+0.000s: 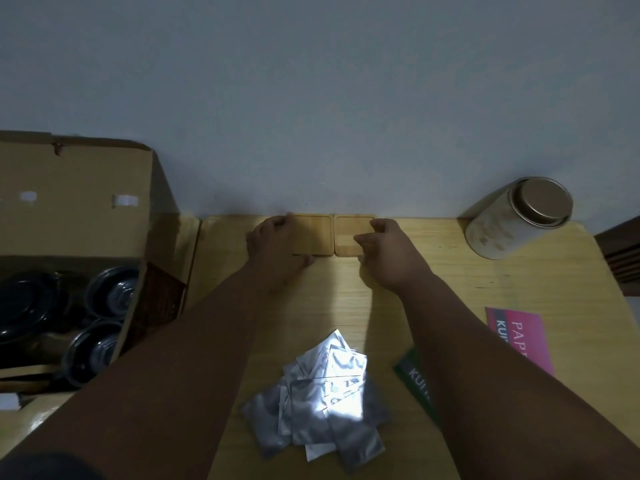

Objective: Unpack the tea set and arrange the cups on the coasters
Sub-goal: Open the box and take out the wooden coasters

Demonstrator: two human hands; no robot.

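Coasters are down but nothing stands on them: the left coaster (313,235) and the right coaster (349,233) lie side by side, nearly touching, at the far edge of the table (346,296) by the wall. The dark cups (114,289) sit in the open cardboard box (76,202) on the left, so most of the task is left. Both arms reach straight forward. The left hand (277,240) holds the left coaster, fingers curled at its far corner, thumb at its near edge. The right hand (384,247) pinches the right coaster likewise. Each grip is clenched on wood, probably to square the pair.
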